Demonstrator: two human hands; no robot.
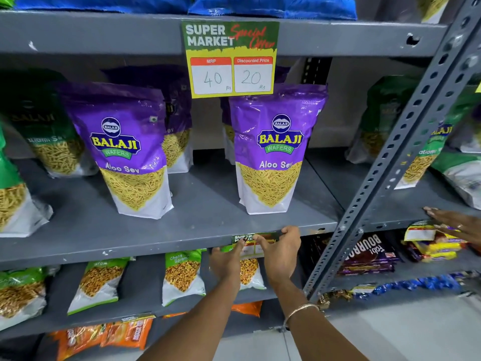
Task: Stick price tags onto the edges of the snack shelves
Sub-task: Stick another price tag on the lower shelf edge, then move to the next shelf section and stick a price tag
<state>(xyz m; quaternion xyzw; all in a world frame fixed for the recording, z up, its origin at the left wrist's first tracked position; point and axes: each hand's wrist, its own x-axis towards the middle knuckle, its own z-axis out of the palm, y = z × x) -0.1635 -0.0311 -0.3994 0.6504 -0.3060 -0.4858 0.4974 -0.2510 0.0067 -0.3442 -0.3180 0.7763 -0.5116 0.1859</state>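
Note:
A green and yellow price tag (251,243) lies against the front edge of the grey middle shelf (130,252), below the purple Aloo Sev bags. My left hand (226,261) presses its left side with a fingertip. My right hand (279,252) holds the tag's top right corner, thumb on the shelf lip. Most of the tag's lower part is hidden behind my fingers. Another price tag (230,58), marked 40 and 20, hangs from the upper shelf edge (91,35).
Two purple Aloo Sev bags (273,152) stand on the middle shelf, green bags beside them. A slotted grey upright post (390,162) runs diagonally at right. Another person's hand (455,224) touches a tag (419,231) on the neighbouring shelf. Snack packets fill the lower shelves.

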